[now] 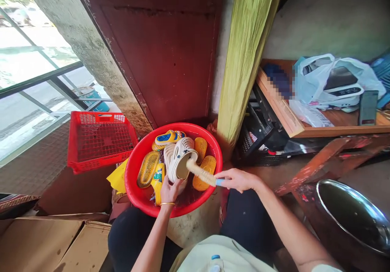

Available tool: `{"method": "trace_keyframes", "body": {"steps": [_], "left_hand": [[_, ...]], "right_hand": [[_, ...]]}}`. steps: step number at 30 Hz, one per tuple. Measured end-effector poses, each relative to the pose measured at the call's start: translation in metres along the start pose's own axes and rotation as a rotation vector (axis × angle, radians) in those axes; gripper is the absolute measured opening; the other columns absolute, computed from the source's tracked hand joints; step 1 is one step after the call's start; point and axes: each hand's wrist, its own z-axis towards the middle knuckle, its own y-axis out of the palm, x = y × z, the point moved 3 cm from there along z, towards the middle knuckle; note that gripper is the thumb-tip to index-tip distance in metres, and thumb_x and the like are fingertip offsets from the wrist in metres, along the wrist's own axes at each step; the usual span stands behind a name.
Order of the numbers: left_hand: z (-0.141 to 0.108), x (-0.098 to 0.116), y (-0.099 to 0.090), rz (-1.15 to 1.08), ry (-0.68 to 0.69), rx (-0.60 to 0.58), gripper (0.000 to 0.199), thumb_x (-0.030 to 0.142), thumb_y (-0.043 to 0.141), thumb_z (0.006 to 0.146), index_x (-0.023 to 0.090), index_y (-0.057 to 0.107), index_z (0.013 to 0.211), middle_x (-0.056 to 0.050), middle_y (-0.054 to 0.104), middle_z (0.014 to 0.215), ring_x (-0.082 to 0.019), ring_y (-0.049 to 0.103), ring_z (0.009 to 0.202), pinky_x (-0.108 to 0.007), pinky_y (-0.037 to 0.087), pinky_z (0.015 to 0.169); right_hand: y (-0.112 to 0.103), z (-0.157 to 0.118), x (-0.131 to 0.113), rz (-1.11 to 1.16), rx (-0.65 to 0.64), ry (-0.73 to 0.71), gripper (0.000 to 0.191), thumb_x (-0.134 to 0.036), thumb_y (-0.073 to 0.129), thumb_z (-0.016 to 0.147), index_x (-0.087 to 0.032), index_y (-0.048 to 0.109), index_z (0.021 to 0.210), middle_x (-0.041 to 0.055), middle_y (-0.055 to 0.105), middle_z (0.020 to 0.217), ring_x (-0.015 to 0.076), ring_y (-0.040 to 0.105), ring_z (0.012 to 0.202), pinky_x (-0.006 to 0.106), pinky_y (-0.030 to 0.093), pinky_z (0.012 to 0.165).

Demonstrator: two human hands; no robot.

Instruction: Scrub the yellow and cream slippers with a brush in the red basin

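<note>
The right hand (239, 179) reaches across, clenched round a scrubbing brush (199, 172) (its handle mostly hidden in the fist), bristles pushed into a cream clog (179, 160). The left hand (170, 190) grasps that clog's lower end, inside a red basin (173, 129), among yellow sandals (148, 169); the basin's floor is hard to make out.

Views: one, worn on your head. Facing: forward and down, over your lap. Nearness: close above your left hand (168, 190) and right hand (239, 179), both low of centre. Reach: ahead of them, a red basin (133, 182), then a dark red door (158, 60).
</note>
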Motion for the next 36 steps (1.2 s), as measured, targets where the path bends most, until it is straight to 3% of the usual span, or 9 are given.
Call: {"method": "trace_keyframes", "body": {"steps": [4, 7, 10, 14, 17, 20, 23, 29, 36], "left_hand": [[-0.016, 0.029, -0.026, 0.086, 0.231, 0.058, 0.055, 0.031, 0.070, 0.070, 0.023, 0.061, 0.123, -0.011, 0.067, 0.114, -0.035, 0.060, 0.114, -0.048, 0.044, 0.105], [-0.026, 0.032, -0.031, 0.110, 0.337, 0.019, 0.061, 0.017, 0.070, 0.064, 0.025, 0.060, 0.123, -0.013, 0.062, 0.129, -0.038, 0.051, 0.129, -0.051, 0.035, 0.115], [-0.028, 0.022, -0.024, 0.152, 0.327, -0.067, 0.067, 0.025, 0.075, 0.066, 0.020, 0.054, 0.130, -0.020, 0.059, 0.135, -0.042, 0.052, 0.129, -0.055, 0.037, 0.112], [-0.012, 0.024, -0.007, 0.403, 0.387, -0.046, 0.092, 0.046, 0.077, 0.070, 0.011, 0.040, 0.146, -0.030, 0.048, 0.147, -0.048, 0.047, 0.135, -0.061, 0.037, 0.110], [0.006, 0.037, 0.012, 0.604, 0.391, -0.107, 0.094, 0.042, 0.070, 0.077, 0.007, 0.028, 0.154, -0.031, 0.042, 0.152, -0.045, 0.048, 0.136, -0.058, 0.038, 0.109], [0.015, 0.039, 0.028, 0.700, 0.319, -0.222, 0.090, 0.038, 0.063, 0.082, 0.004, 0.025, 0.156, -0.030, 0.048, 0.148, -0.042, 0.058, 0.126, -0.053, 0.046, 0.103], [0.013, 0.025, 0.030, 0.629, 0.349, -0.206, 0.088, 0.035, 0.061, 0.082, 0.008, 0.024, 0.157, -0.026, 0.055, 0.143, -0.038, 0.060, 0.124, -0.051, 0.048, 0.102], [0.000, -0.016, 0.005, 0.349, 0.378, -0.133, 0.085, 0.032, 0.063, 0.077, 0.013, 0.033, 0.155, -0.019, 0.055, 0.146, -0.036, 0.055, 0.132, -0.049, 0.045, 0.109], [-0.003, -0.025, -0.019, 0.179, 0.258, -0.145, 0.088, 0.027, 0.066, 0.069, 0.018, 0.041, 0.153, -0.012, 0.063, 0.137, -0.036, 0.058, 0.128, -0.048, 0.046, 0.108]], "right_hand": [[-0.013, 0.027, 0.005, 0.056, 0.311, 0.032, 0.056, -0.044, 0.051, 0.097, -0.028, 0.049, 0.151, -0.0006, 0.072, 0.083, 0.0072, 0.050, 0.040, 0.020, 0.040, 0.041], [0.002, 0.063, -0.007, -0.122, 0.499, 0.027, 0.051, -0.030, 0.052, 0.096, -0.024, 0.055, 0.147, 0.0030, 0.076, 0.102, 0.0145, 0.069, 0.072, 0.024, 0.053, 0.068], [0.027, 0.091, -0.021, -0.244, 0.501, -0.030, 0.049, -0.024, 0.050, 0.095, -0.025, 0.058, 0.143, 0.0045, 0.072, 0.127, 0.0203, 0.068, 0.108, 0.026, 0.051, 0.092], [0.058, 0.093, -0.030, -0.395, 0.421, -0.065, 0.051, -0.024, 0.045, 0.096, -0.026, 0.054, 0.147, 0.0056, 0.074, 0.121, 0.0216, 0.069, 0.107, 0.028, 0.051, 0.093], [0.069, 0.080, -0.031, -0.513, 0.369, -0.037, 0.053, -0.028, 0.044, 0.098, -0.033, 0.048, 0.151, 0.0059, 0.074, 0.115, 0.0225, 0.070, 0.101, 0.031, 0.053, 0.088], [0.061, 0.080, -0.028, -0.601, 0.362, 0.026, 0.053, -0.030, 0.041, 0.100, -0.036, 0.044, 0.153, 0.0081, 0.073, 0.116, 0.0238, 0.071, 0.100, 0.033, 0.054, 0.085], [0.042, 0.102, -0.024, -0.623, 0.379, 0.066, 0.053, -0.030, 0.041, 0.101, -0.036, 0.044, 0.153, 0.0092, 0.072, 0.120, 0.0242, 0.070, 0.104, 0.035, 0.053, 0.089], [0.009, 0.147, -0.007, -0.414, 0.450, 0.070, 0.048, -0.028, 0.047, 0.100, -0.029, 0.055, 0.146, 0.0076, 0.073, 0.126, 0.0223, 0.070, 0.109, 0.032, 0.051, 0.095], [-0.001, 0.159, 0.016, -0.105, 0.476, -0.150, 0.045, -0.029, 0.057, 0.095, -0.021, 0.064, 0.138, 0.0051, 0.075, 0.120, 0.0188, 0.071, 0.101, 0.026, 0.051, 0.089]]}}
